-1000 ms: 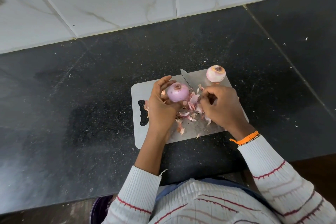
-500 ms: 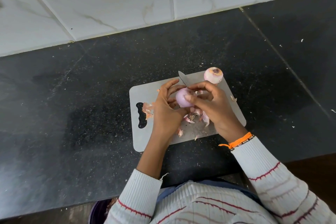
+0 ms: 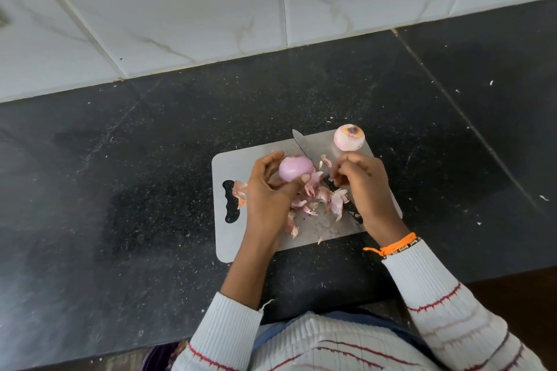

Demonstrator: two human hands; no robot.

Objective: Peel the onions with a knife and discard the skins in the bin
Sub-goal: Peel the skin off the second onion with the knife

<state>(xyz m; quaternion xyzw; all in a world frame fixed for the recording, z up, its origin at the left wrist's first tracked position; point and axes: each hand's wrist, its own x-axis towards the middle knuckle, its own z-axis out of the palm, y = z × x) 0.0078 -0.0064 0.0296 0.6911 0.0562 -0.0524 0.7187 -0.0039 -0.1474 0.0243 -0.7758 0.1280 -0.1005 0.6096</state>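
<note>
The left hand (image 3: 268,190) is cupping a peeled pink onion (image 3: 296,168) just above the grey cutting board (image 3: 232,166), its grip curled round the bulb with the thumb pressing on the near side. The right hand (image 3: 363,181) is hovering beside it over the knife (image 3: 304,146), fingertips pinched together, though whether they are pinching a scrap of skin I cannot tell. A second peeled onion (image 3: 349,137) is sitting at the board's far corner. Loose skins (image 3: 319,196) are lying heaped between the hands. The bare onion is likely smooth and slippery, firm and light, so cradling it round its widest part suits it; the skins look papery and are best gathered in a bunch from the black worktop (image 3: 150,175) side.
</note>
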